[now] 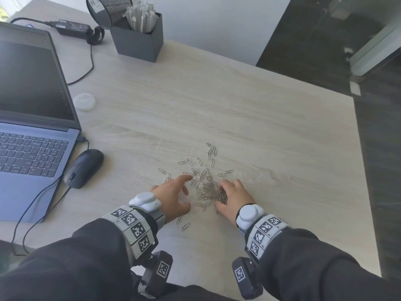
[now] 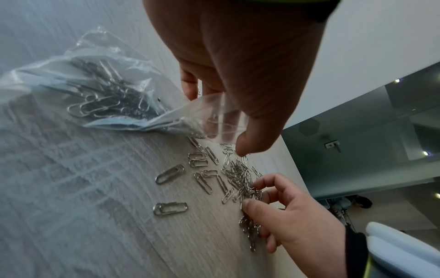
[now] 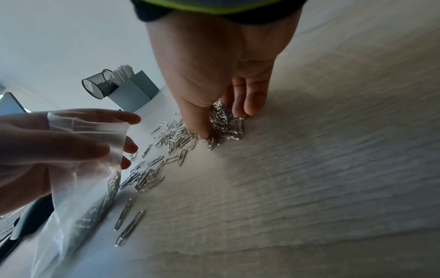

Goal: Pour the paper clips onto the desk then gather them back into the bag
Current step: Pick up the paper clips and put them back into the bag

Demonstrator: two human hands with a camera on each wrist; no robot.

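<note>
Head view: the paper clips lay scattered on the wooden desk directly ahead of both hands, with the densest heap on the right-hand side of the spread. The right hand was curled over that heap; the right wrist view showed its thumb and fingers closed around a bunch of clips, with the bunch resting on the desk surface. The left hand stood just left of the heap. The left wrist view showed it pinching the mouth edge of the clear plastic bag, which lay on the desk and already contained a portion of the clips.

Governing relation: the bag mouth was near the gripped bunch, on its left, separated from it by a band of loose clips. The bag's long axis ran from the mouth back toward the person, so the opening faced the heap. The right hand was nearer the clips; the left hand was at the bag.

Judgement: the gathering stage was in progress and well short of complete. The next transfer would require a short leftward carry of the bunch into the held-open mouth. Stray clips beyond the heap remained farther from both hands.
</note>
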